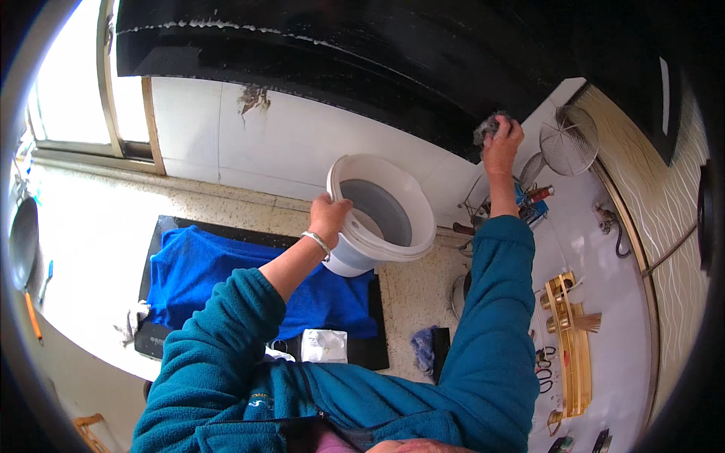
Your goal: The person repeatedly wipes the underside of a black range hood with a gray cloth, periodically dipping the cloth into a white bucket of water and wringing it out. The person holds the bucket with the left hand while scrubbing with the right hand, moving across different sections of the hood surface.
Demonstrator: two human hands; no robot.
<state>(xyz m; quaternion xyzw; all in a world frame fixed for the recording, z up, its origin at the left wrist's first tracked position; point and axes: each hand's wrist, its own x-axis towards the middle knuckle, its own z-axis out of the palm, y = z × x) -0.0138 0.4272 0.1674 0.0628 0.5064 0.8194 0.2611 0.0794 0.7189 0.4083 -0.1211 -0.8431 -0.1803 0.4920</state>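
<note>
My left hand (330, 218) grips the near-left rim of a white plastic bucket (422, 218), its thumb over the edge. The bucket tilts and shows dull grey inside; I cannot tell whether that is water. Up to the right, my right hand (503, 148) is closed around a grey, foamy scouring pad (485, 130), which looks like steel wool. The pad meets the lower right corner of a black range hood (362, 85). A line of white foam runs along the hood's upper left part. Below the bucket, a blue cloth (226, 272) covers much of a black cooktop (379, 328).
A white packet (324, 346) lies on the cooktop's near edge. Wire strainers (569, 140) hang on the right wall, above a yellow utensil rack (575, 362). A wok (24, 243) stands far left, near the window (73, 85). A purple-blue rag (423, 348) rests on the speckled counter (408, 300).
</note>
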